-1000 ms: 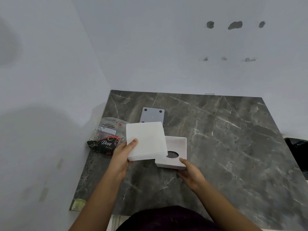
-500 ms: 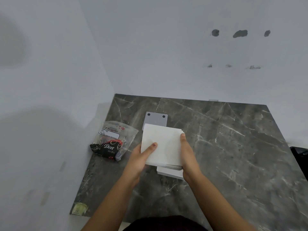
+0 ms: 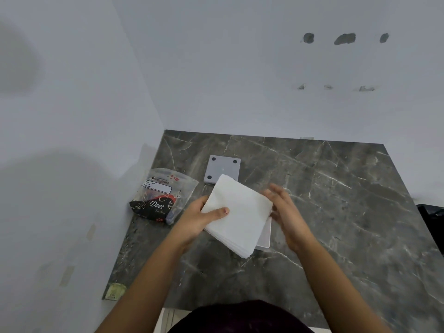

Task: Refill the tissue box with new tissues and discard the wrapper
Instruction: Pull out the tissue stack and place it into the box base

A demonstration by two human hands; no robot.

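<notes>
A square stack of white tissues [image 3: 240,212] hovers tilted above the white tissue box [image 3: 265,239], hiding most of it; only the box's right edge shows. My left hand [image 3: 199,217] grips the stack's left side, thumb on top. My right hand [image 3: 282,210] is at the stack's right edge with fingers spread and blurred; I cannot tell whether it touches the tissues. The empty plastic wrapper [image 3: 161,195], black and clear with "Dove" printed on it, lies on the table to the left. The grey box base [image 3: 222,168] with black feet lies upside down behind the stack.
Everything rests on a dark marble table [image 3: 336,212] set in a corner of white walls. A black object [image 3: 432,222] sits beyond the table's right edge. A small sticker [image 3: 115,290] marks the front left corner.
The tissue stack moved right over the box and now sits rotated like a diamond. My right hand left the box, came to the stack's right side, and has opened its fingers.
</notes>
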